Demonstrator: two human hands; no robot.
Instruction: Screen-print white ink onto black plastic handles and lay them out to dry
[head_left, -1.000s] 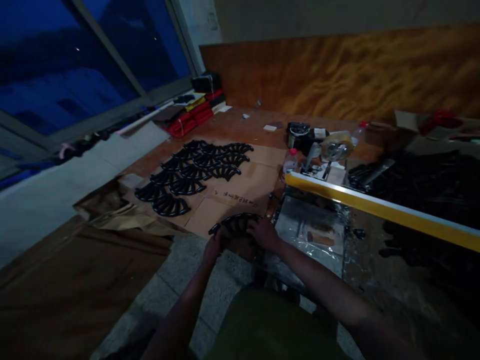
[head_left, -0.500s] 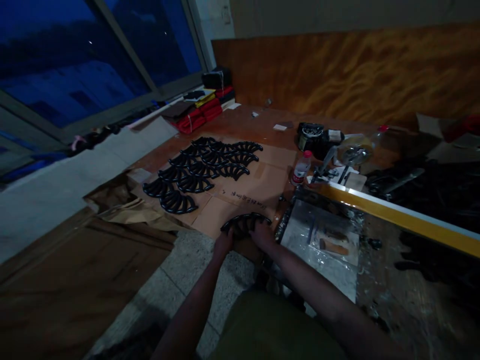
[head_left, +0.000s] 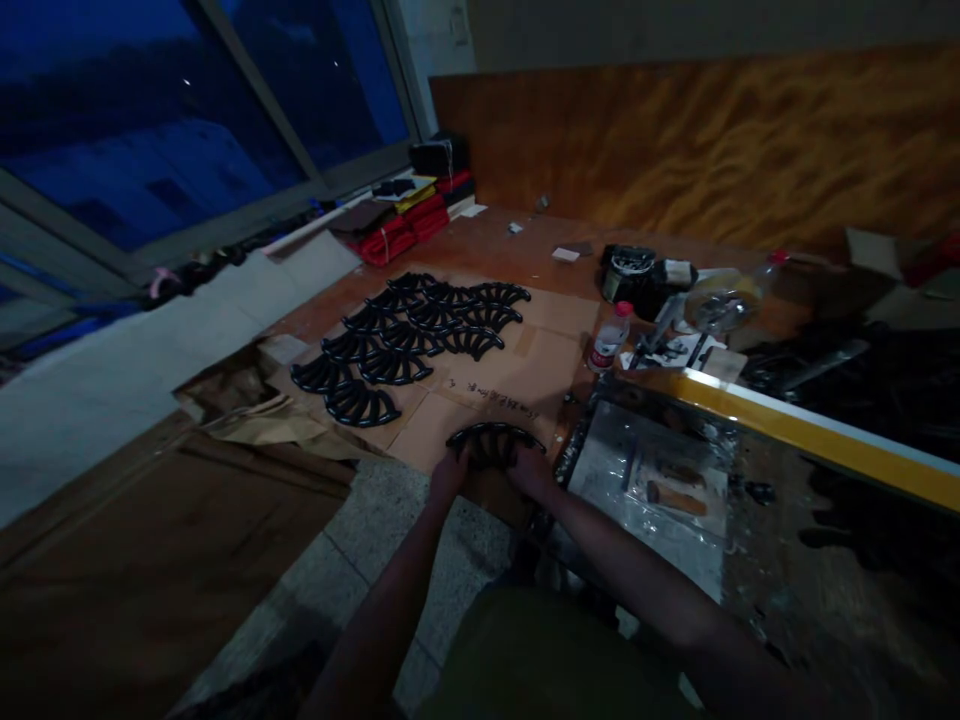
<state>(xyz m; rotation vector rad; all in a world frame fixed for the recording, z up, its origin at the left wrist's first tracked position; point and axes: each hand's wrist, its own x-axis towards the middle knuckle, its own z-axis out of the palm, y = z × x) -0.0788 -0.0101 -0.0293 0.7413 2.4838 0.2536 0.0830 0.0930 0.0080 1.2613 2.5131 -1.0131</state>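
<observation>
A glossy black curved piece with a row of ribs, like a fan (head_left: 495, 436), is held at the near edge of a flattened cardboard sheet (head_left: 551, 365). My left hand (head_left: 450, 475) grips its left end and my right hand (head_left: 534, 472) its right end, fingers closed and partly hidden in the dark. Beyond them, several similar black ribbed pieces (head_left: 394, 366) lie in close rows on the cardboard, which bears handwriting.
A red-capped plastic bottle (head_left: 606, 342) stands right of the cardboard, near a black open can (head_left: 628, 272) and a tape roll (head_left: 720, 305). A yellow-edged frame (head_left: 810, 425) crosses the right side. Red folded bundles (head_left: 401, 235) lie by the window.
The view has shifted slightly. Both hands still hold the ribbed piece at nearly the same spot; it has tilted a little, so more of its ribs show.
</observation>
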